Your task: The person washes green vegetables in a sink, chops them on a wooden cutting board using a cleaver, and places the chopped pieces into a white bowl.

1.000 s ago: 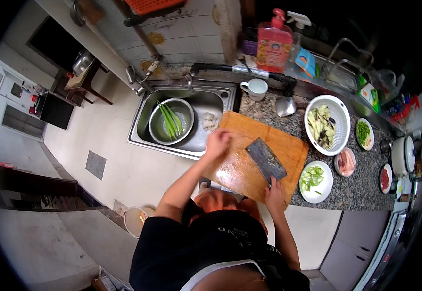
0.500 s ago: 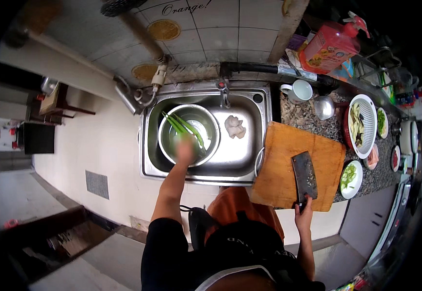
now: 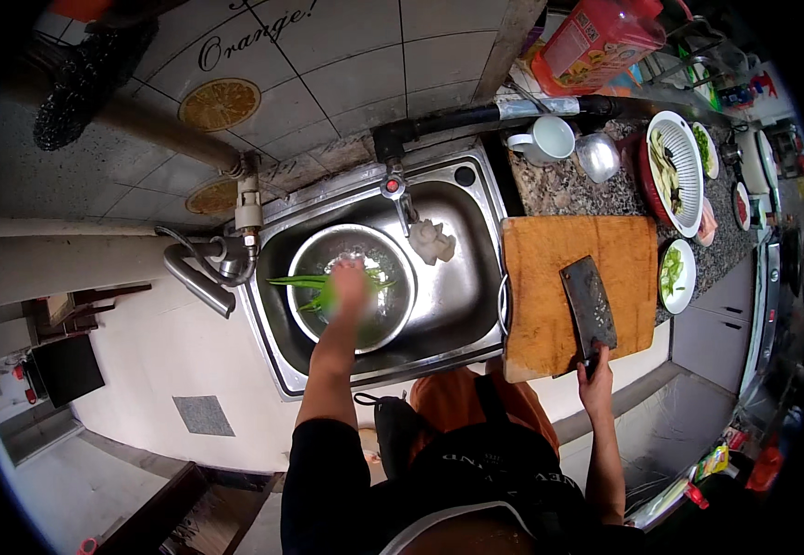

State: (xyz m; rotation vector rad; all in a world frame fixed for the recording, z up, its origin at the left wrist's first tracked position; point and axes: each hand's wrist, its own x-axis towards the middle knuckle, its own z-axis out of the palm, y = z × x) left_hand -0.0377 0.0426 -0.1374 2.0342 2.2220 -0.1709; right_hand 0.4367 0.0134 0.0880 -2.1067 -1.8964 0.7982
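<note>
My left hand [image 3: 348,285], blurred by motion, is in the round metal basin [image 3: 302,326] of water in the sink. It appears closed around long, thin green vegetables [image 3: 298,281], whose ends stick out on both sides; their exact kind is unclear. Over the near edge of the wooden cutting board [image 3: 540,305], my right hand [image 3: 596,375] grips the handle of a dark cleaver [image 3: 590,301]. The blade lies flat on the board, with small bits stuck to it. A crumpled greyish cloth-like lump [image 3: 431,242] sits in the sink beside the basin.
The tap [image 3: 395,189] hangs over the steel sink [image 3: 457,305]. Right of it stand a white mug [image 3: 547,141], a metal scoop [image 3: 598,157], a white colander [image 3: 688,176] of cut vegetables, and a plate [image 3: 686,289] of green slices. A pink pump bottle [image 3: 596,46] stands behind.
The green vegetables have turned from slanting to nearly level under my left hand. My view has shifted and tilted. The right hand still holds the cleaver on the board.
</note>
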